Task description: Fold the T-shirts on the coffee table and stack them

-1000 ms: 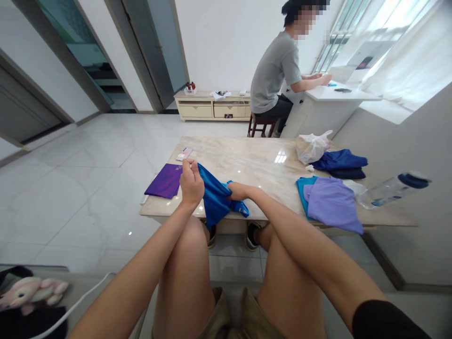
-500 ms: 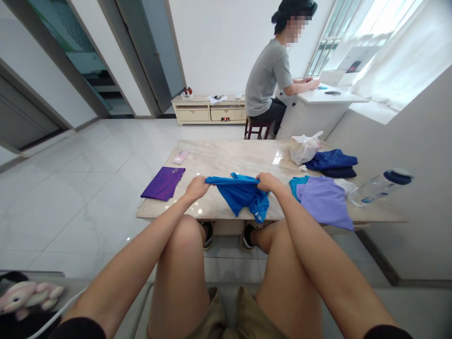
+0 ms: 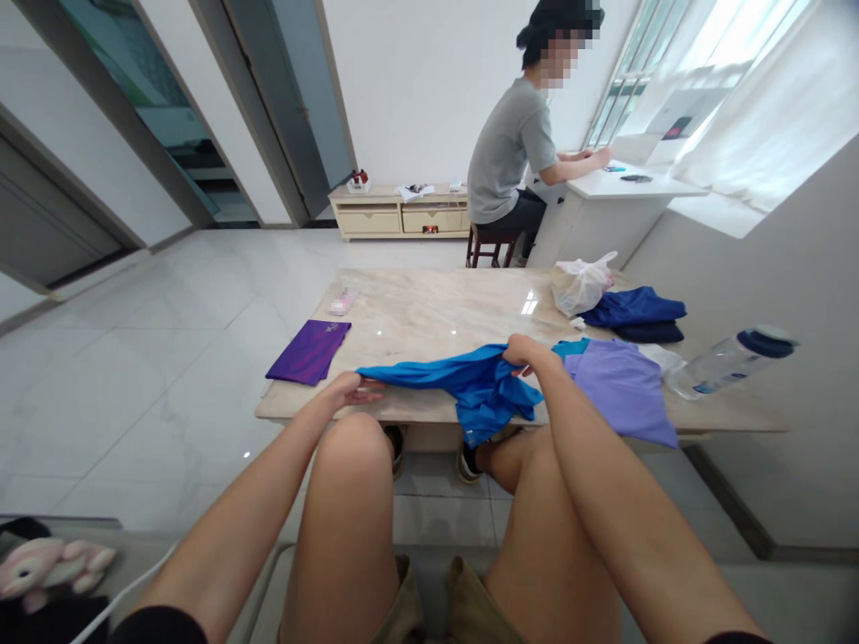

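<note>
A bright blue garment [image 3: 463, 380] is stretched out over the near edge of the marble table [image 3: 443, 313]. My left hand [image 3: 345, 391] pinches its left end near the table's front edge. My right hand [image 3: 527, 351] is closed on its right part, where the cloth bunches and hangs over the edge. To the left lies a folded purple garment [image 3: 309, 351]. A lilac garment [image 3: 621, 386] on a teal one lies just right of my right hand.
A white plastic bag [image 3: 581, 284], folded dark blue clothes [image 3: 634, 311], a water bottle [image 3: 728, 362] lying on its side and a pink phone [image 3: 342, 301] are on the table. Another person [image 3: 514, 165] sits at a white desk behind. A pink plush toy [image 3: 50, 568] lies at lower left.
My hands have moved apart and pulled the blue garment out wider along the table's front edge. My left hand came down and nearer to me; the right hand shifted right.
</note>
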